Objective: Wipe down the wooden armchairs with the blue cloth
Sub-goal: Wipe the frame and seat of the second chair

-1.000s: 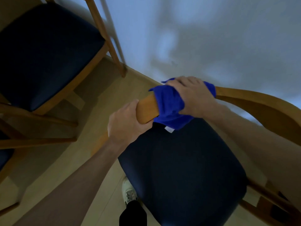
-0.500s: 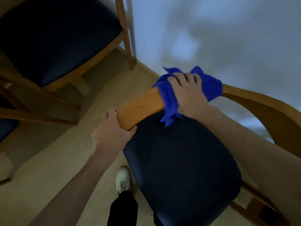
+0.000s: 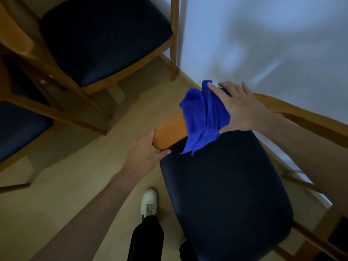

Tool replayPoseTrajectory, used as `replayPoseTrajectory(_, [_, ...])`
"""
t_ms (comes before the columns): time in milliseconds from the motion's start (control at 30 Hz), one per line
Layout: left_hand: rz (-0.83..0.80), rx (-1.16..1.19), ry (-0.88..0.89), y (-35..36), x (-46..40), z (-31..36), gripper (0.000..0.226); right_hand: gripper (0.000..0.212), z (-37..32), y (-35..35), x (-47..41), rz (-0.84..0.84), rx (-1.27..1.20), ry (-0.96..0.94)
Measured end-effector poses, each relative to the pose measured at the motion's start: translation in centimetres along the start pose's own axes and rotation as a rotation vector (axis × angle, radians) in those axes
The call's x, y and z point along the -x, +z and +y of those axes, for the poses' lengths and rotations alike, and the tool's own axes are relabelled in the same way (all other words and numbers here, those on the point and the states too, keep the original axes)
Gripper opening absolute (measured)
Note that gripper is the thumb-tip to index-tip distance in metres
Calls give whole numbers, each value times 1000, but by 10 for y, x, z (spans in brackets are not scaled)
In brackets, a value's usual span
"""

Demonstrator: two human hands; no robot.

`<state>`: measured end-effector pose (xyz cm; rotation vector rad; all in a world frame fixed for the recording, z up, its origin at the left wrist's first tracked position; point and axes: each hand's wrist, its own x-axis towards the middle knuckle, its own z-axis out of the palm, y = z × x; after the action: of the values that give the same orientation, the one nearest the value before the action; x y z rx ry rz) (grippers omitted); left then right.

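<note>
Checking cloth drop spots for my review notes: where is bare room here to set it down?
Bare: the dark seat cushion below the blue cloth, and floor between chairs. Crowded: the armrest, gripped by the left hand, cloth pressed by the right hand.

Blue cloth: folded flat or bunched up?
Bunched. The blue cloth drapes in loose folds over the armrest, corners hanging down, pressed under the right hand.

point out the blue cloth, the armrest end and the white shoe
blue cloth [image 3: 204, 117]: head view, the middle of its bunched folds
armrest [image 3: 169, 132]: head view, the bare rounded wooden end
white shoe [image 3: 149, 201]: head view, the upper near the laces
</note>
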<state>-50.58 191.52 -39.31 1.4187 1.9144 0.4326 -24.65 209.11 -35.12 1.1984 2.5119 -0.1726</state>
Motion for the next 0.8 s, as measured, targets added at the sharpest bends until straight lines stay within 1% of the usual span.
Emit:
replayPoseTrajectory(67, [0,10,14,-3,-2,0,57,113,-24,0,-6,69,72,0])
replayPoseTrajectory(100, [-4,22,14,-3,-1,0,56,102,-39,-1,-8,100,79,-23])
replayPoseTrajectory(133, [-8,40,8,-3,-1,1,54,96,-57,-3,-11,111,65,-59])
replayPoseTrajectory(200, [-16,67,-6,-4,-1,2,45,94,-100,-5,-15,117,48,-176])
replayPoseTrajectory(233, [-19,66,-17,-5,-1,1,37,92,-122,-5,-16,129,49,-247])
replayPoseTrajectory(300, [-33,64,-55,-8,0,-2,24,82,-151,-3,-17,179,31,-338])
replayPoseTrajectory(367, [-44,103,-71,-11,4,-4,21,77,-147,-2,-17,199,7,-386])
replayPoseTrajectory(467, [-45,145,-92,-14,11,-5,21,82,-107,-8,-20,142,-23,-381])
replayPoseTrajectory(500, [-53,162,-112,-16,13,-6,31,84,-95,-11,-21,123,-27,-357])
replayPoseTrajectory(567, [-73,248,-150,-22,18,-14,69,85,-76,-12,-19,97,-28,-303])
replayPoseTrajectory(633, [-39,296,-93,-30,23,-15,99,87,-72,-12,-15,92,-3,-240])
replayPoseTrajectory(667, [-17,247,-33,-31,24,-12,110,89,-78,-12,-14,94,22,-204])
replayPoseTrajectory(733, [25,20,94,-27,19,1,125,88,-105,-11,-14,104,53,-157])
replayPoseTrajectory(800, [38,-166,152,-16,10,20,135,97,-138,-7,-16,76,39,-184])
